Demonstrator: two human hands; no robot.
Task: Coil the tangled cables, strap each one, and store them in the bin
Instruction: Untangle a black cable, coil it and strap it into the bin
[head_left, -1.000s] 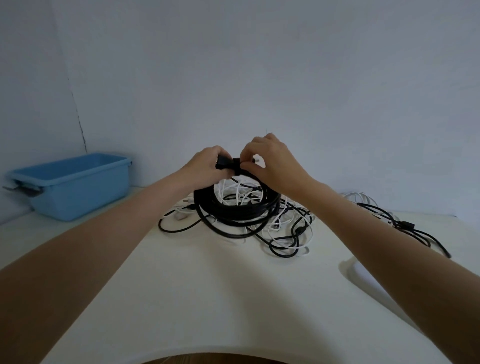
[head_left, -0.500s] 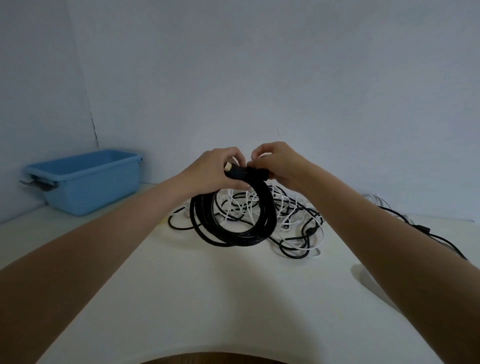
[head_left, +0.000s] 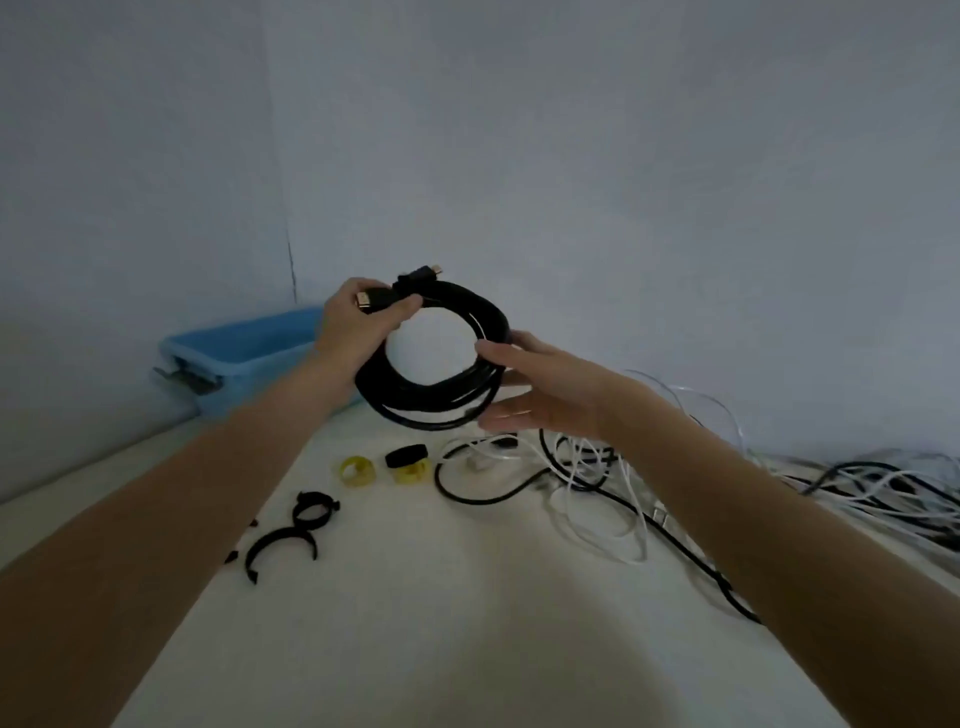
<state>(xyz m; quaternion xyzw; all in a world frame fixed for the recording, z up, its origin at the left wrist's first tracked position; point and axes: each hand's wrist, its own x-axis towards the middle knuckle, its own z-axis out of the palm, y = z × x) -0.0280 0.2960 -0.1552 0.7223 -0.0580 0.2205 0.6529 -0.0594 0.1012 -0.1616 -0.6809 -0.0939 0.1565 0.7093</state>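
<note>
A coiled black cable (head_left: 441, 400) hangs in the air above the table. My left hand (head_left: 358, 332) grips its top, fingers curled round the strands and a gold-tipped plug. My right hand (head_left: 535, 387) is at the coil's right side with straight fingers, the thumb on the strands. Behind my left hand stands the blue bin (head_left: 234, 358), against the wall. Tangled black and white cables (head_left: 587, 478) lie on the table to the right. Loose straps lie below the coil: two yellow ones (head_left: 356, 470), a black roll (head_left: 406, 455) and black open straps (head_left: 291, 540).
The white table (head_left: 441, 623) meets grey walls at the back and left. More cables (head_left: 883, 493) spread toward the right edge. A dark latch (head_left: 182, 379) sticks out from the bin's left end.
The coil has been lifted up off the pile and carried left toward the bin. My right hand let go of the top and moved to the coil's right side. The view shifted, showing the straps.
</note>
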